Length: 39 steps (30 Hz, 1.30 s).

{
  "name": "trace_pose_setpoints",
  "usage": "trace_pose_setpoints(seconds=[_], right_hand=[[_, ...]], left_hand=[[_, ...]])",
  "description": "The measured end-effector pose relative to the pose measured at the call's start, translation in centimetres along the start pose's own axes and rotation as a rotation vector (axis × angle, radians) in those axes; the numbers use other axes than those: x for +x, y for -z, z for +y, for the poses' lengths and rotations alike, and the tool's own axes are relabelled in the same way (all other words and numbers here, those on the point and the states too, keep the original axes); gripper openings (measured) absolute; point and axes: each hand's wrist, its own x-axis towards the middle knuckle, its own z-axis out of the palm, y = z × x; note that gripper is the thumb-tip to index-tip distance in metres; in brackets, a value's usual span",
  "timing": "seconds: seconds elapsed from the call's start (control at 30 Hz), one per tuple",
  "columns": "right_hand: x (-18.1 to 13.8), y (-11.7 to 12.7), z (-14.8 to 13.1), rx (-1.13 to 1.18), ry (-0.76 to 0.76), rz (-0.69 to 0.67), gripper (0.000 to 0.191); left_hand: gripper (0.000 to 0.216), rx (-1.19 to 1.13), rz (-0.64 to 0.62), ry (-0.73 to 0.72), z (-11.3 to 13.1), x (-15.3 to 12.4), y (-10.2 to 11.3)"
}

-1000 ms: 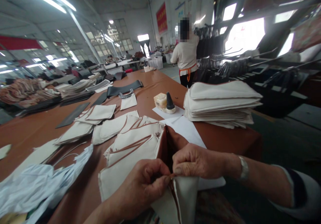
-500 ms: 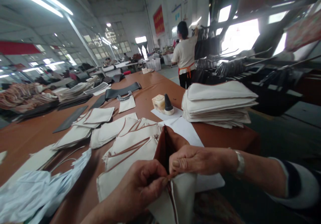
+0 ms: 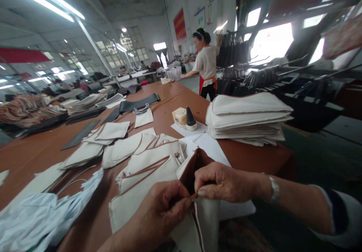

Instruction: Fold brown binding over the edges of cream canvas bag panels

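Note:
Both my hands pinch the rim of a cream canvas pouch with a brown lining, held open at the near edge of the brown table. My left hand is closed on the pouch's left edge. My right hand, a bracelet on its wrist, is closed on the right edge, its fingertips meeting the left hand's. Just behind my hands lie loose cream pouches with brown trim.
A neat stack of cream pouches sits on the right of the table. A white sheet, a yellowish block and a black cone lie mid-table. Crumpled white paper is at left. A person in a white shirt stands beyond.
My hands stay pinched on the pouch rim and shift only slightly. The person at the far end has turned and reached an arm toward the table.

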Motion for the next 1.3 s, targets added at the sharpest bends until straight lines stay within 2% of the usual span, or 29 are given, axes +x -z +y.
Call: trace_pose_setpoints(seconds=[0.1, 0.2, 0.27, 0.4, 0.5, 0.67, 0.8, 1.0, 1.1, 1.2, 1.3], right_hand=[[0.2, 0.5, -1.0, -0.001, -0.037, -0.095, 0.039], [0.3, 0.5, -1.1, -0.044, -0.068, -0.094, 0.04], [0.1, 0.3, -0.7, 0.01, -0.092, -0.069, 0.042], [-0.6, 0.4, 0.1, 0.107, -0.091, -0.049, 0.048], [-0.9, 0.7, 0.1, 0.092, -0.078, -0.073, 0.047], [-0.9, 0.8, -0.1, 0.047, -0.058, -0.104, 0.041], [-0.9, 0.5, 0.1, 0.055, -0.09, -0.066, 0.03], [-0.8, 0.1, -0.1, 0.096, -0.161, 0.001, 0.019], [-0.7, 0.0, -0.3, 0.082, -0.184, 0.016, 0.017], [-0.8, -0.3, -0.3, 0.093, -0.177, 0.016, 0.013], [-1.0, -0.5, -0.3, 0.046, -0.144, 0.009, 0.01]], left_hand=[[0.036, 0.161, 0.069, -0.063, 0.1, 0.3, -0.3], [0.035, 0.212, 0.119, -0.088, -0.1, 0.5, -0.1], [0.033, 0.117, 0.03, -0.044, -0.2, 0.6, 0.7], [0.048, -0.031, -0.203, -0.022, -0.3, 0.5, 3.1], [0.043, -0.154, -0.301, -0.036, -0.4, 0.8, 3.8], [0.035, -0.3, -0.185, 0.029, -1.0, 2.0, 2.1], [0.022, -0.5, -0.105, 0.133, -1.3, 2.5, 0.2], [0.013, -0.704, -0.008, 0.158, -1.0, 2.2, -1.1], [0.014, -0.694, 0.0, 0.183, -0.7, 2.2, -1.4], [0.019, -0.593, 0.024, 0.154, -0.2, 2.2, -1.9], [0.013, -0.481, 0.011, 0.12, 0.2, 2.1, -2.1]])
